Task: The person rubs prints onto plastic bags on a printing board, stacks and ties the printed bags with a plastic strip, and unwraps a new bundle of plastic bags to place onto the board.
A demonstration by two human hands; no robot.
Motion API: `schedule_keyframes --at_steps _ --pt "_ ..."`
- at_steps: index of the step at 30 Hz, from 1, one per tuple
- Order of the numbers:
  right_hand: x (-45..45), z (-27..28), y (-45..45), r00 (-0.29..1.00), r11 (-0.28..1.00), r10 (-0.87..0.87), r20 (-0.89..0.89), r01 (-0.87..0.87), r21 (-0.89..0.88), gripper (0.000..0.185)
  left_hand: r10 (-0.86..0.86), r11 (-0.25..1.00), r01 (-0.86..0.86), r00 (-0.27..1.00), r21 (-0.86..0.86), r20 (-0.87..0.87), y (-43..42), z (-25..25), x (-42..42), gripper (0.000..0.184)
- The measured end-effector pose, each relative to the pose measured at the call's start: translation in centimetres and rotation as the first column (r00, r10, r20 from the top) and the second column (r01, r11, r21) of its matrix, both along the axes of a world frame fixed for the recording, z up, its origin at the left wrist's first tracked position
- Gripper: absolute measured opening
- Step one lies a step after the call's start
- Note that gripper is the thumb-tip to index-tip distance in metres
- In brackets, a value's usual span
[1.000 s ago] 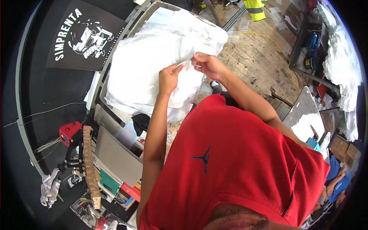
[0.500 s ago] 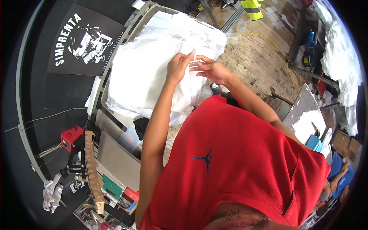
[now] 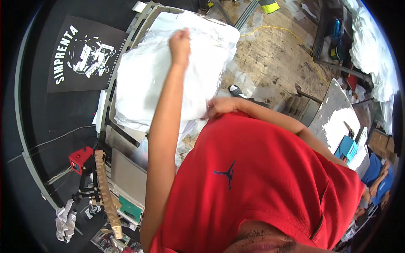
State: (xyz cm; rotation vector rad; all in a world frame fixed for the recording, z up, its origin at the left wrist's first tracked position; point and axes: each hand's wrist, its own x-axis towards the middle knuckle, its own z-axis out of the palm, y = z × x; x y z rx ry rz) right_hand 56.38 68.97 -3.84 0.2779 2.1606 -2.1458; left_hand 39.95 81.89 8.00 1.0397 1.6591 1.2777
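A white pile of thin, sheet-like material with crinkled clear plastic (image 3: 139, 90) covers the top of a stand in front of me. My left hand (image 3: 180, 44) is over the far part of the pile, with its fingers curled closed. What lies between those fingers cannot be made out against the white. Lower down, my right hand (image 3: 221, 107) is at the near right edge of the pile, close to the front of my red shirt (image 3: 261, 168). Its fingers bend downward and are smeared by motion, so its grip is unclear.
A black sign (image 3: 88, 55) with white lettering is at the left. Below it are a red box (image 3: 81, 160) and a grey panel (image 3: 128, 173). A yellow cable (image 3: 274, 27) crosses the wooden floor. At the right stands a white-stained board (image 3: 337, 114); a person in blue (image 3: 377, 181) is beyond it.
My hands were together over the pile's right side. The left has moved up and left across the pile; the right has come down toward my body. The view has shifted slightly.
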Motion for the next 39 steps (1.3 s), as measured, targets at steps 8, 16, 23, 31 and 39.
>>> schedule_keyframes --at_steps 8,16,23,31,39 --pt "-0.3 1.1 0.1 0.982 0.978 -0.148 0.118 0.163 -0.131 0.047 -0.086 0.986 0.039 0.952 0.165 0.293 -0.9 10.8 -5.2 0.035" --pt "2.0 7.9 5.7 0.901 0.962 -0.256 0.35 0.274 -0.002 0.034 -0.132 0.98 0.138 0.99 0.143 -0.047 -7.8 12.2 -7.2 0.029" --pt "-0.4 8.4 9.2 0.729 0.768 -0.619 0.292 0.483 0.421 0.032 -0.162 0.98 0.198 0.869 0.028 -0.468 -14.7 5.7 -2.9 0.021" --pt "-3.8 3.5 3.1 0.745 0.61 -0.496 0.445 0.664 -0.433 0.063 0.459 0.82 -0.498 0.866 0.283 0.197 -28.6 2.6 -12.2 0.007" --pt "-8.5 0.8 3.6 0.872 0.377 -0.414 0.261 0.425 -0.823 0.045 0.658 0.753 -0.551 0.651 -0.36 0.379 -28.2 -7.8 -18.4 0.067"
